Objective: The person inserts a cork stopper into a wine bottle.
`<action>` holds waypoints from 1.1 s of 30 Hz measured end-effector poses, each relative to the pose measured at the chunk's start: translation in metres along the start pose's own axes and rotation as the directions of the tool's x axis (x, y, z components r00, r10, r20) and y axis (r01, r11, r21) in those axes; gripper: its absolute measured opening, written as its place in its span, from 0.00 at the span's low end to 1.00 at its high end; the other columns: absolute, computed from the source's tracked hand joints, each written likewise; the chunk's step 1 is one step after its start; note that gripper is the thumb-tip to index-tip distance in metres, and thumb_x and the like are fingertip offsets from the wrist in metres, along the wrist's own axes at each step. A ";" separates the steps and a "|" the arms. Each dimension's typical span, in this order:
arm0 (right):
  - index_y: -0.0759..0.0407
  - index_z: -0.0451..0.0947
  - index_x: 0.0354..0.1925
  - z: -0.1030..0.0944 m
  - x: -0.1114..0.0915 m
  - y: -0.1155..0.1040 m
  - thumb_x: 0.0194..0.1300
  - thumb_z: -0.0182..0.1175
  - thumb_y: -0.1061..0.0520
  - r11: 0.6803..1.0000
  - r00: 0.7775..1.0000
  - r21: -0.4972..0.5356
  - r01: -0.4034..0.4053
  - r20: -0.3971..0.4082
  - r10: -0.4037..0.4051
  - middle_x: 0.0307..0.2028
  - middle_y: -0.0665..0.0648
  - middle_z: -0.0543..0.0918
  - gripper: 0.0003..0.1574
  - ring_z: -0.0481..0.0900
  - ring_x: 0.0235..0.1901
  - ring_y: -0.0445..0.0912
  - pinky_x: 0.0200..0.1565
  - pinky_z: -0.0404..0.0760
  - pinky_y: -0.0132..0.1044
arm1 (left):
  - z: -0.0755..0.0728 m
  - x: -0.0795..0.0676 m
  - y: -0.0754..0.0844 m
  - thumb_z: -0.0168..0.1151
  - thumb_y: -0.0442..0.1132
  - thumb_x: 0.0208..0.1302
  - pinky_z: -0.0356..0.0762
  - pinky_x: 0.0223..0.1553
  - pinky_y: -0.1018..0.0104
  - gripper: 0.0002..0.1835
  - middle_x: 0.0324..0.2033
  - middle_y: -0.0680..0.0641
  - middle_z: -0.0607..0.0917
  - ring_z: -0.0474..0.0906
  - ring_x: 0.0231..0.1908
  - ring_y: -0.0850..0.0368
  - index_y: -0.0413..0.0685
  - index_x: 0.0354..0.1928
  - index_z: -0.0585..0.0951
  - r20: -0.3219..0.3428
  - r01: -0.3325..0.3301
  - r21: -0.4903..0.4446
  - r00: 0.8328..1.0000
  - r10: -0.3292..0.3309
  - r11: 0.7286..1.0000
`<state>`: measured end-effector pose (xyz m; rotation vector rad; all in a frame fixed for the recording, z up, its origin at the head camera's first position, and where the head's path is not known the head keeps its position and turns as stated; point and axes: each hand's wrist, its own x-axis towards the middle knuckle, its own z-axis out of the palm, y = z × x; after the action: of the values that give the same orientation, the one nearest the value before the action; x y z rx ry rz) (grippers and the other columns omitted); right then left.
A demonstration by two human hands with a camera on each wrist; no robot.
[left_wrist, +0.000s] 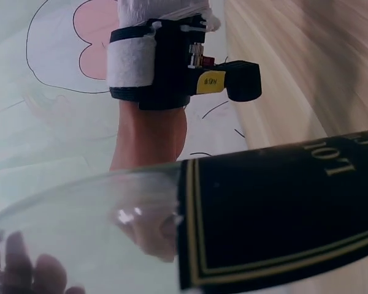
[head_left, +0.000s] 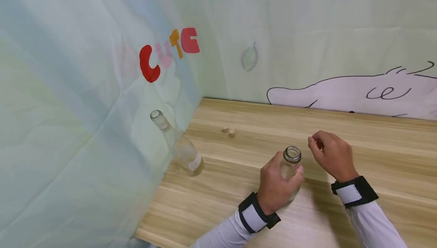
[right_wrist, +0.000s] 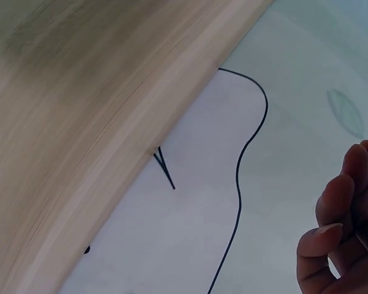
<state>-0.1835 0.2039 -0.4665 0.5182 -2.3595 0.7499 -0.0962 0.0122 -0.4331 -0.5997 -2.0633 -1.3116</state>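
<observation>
My left hand (head_left: pixel 274 187) grips a clear glass bottle (head_left: pixel 288 170), its uncapped mouth tilted up toward the head camera. The left wrist view shows a black label (left_wrist: pixel 276 214) with gold border lines on this bottle, and fingers showing through the glass. Just right of the bottle's mouth, my right hand (head_left: pixel 334 156) hovers over the table with loosely curled fingers. Nothing shows between those fingers (right_wrist: pixel 335 202) in the right wrist view. Two small corks (head_left: pixel 231 133) lie close together on the wood, farther back and to the left of both hands.
A second clear glass bottle (head_left: pixel 187 153), uncapped and with a small white label, stands at the table's left side. Printed fabric (head_left: pixel 102 126) hangs along the left and back of the wooden table (head_left: pixel 208 191). Each wrist wears a black strap.
</observation>
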 end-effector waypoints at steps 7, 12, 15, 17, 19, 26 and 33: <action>0.56 0.79 0.29 0.014 0.012 -0.009 0.61 0.66 0.59 0.998 0.994 0.055 0.024 0.107 -0.030 0.20 0.48 0.73 0.05 0.68 0.20 0.42 0.20 0.67 0.38 | -0.003 -0.003 0.000 0.70 0.36 0.59 0.76 0.35 0.78 0.13 0.34 0.54 0.84 0.76 0.34 0.72 0.48 0.43 0.77 0.033 0.014 -0.010 0.999 -0.014 1.000; 0.54 0.78 0.29 0.034 0.023 -0.015 0.63 0.65 0.60 0.988 0.975 0.133 0.081 0.194 -0.106 0.20 0.46 0.71 0.06 0.67 0.20 0.41 0.21 0.67 0.37 | -0.007 -0.002 -0.001 0.70 0.38 0.61 0.75 0.33 0.79 0.14 0.36 0.54 0.84 0.75 0.34 0.74 0.48 0.45 0.77 0.067 0.037 -0.051 0.997 -0.033 0.998; 0.53 0.78 0.30 0.048 0.032 -0.021 0.65 0.64 0.59 0.975 0.957 0.192 0.112 0.244 -0.158 0.21 0.45 0.71 0.06 0.68 0.21 0.40 0.22 0.68 0.36 | -0.007 -0.001 -0.002 0.70 0.38 0.61 0.75 0.34 0.79 0.13 0.34 0.55 0.83 0.74 0.34 0.75 0.49 0.44 0.77 0.078 0.033 -0.051 0.997 -0.029 0.998; 0.52 0.78 0.30 0.057 0.039 -0.025 0.65 0.63 0.58 0.967 0.941 0.223 0.123 0.283 -0.185 0.21 0.45 0.71 0.06 0.67 0.21 0.40 0.22 0.67 0.36 | -0.007 -0.001 -0.002 0.70 0.38 0.60 0.74 0.34 0.79 0.13 0.34 0.55 0.83 0.73 0.34 0.75 0.49 0.44 0.77 0.088 0.035 -0.047 0.996 -0.031 0.998; 0.52 0.78 0.31 0.068 0.049 -0.028 0.65 0.63 0.57 0.961 0.922 0.244 0.130 0.328 -0.208 0.21 0.45 0.70 0.05 0.67 0.21 0.40 0.22 0.67 0.37 | -0.008 -0.001 -0.001 0.71 0.39 0.59 0.74 0.36 0.79 0.16 0.35 0.55 0.82 0.74 0.36 0.73 0.50 0.47 0.77 0.101 0.044 -0.035 0.994 -0.040 0.998; 0.57 0.78 0.37 0.107 0.080 -0.040 0.65 0.63 0.58 0.926 0.842 0.332 0.179 0.436 -0.318 0.25 0.49 0.75 0.04 0.71 0.23 0.43 0.25 0.71 0.40 | -0.026 -0.006 0.005 0.75 0.46 0.53 0.72 0.56 0.65 0.38 0.57 0.54 0.79 0.74 0.58 0.62 0.49 0.65 0.69 0.118 0.076 -0.037 0.990 -0.071 0.996; 0.61 0.80 0.41 0.145 0.094 -0.038 0.61 0.68 0.64 0.900 0.785 0.381 0.213 0.481 -0.390 0.28 0.53 0.78 0.10 0.73 0.25 0.45 0.27 0.74 0.42 | -0.058 -0.010 0.004 0.71 0.49 0.55 0.70 0.61 0.56 0.41 0.63 0.49 0.75 0.71 0.63 0.55 0.45 0.69 0.67 0.118 0.044 -0.042 0.992 -0.038 0.998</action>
<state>-0.2952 0.0679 -0.4865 1.3861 -2.5676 0.9090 -0.0717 -0.0397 -0.4191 -0.6723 -2.1560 -1.3791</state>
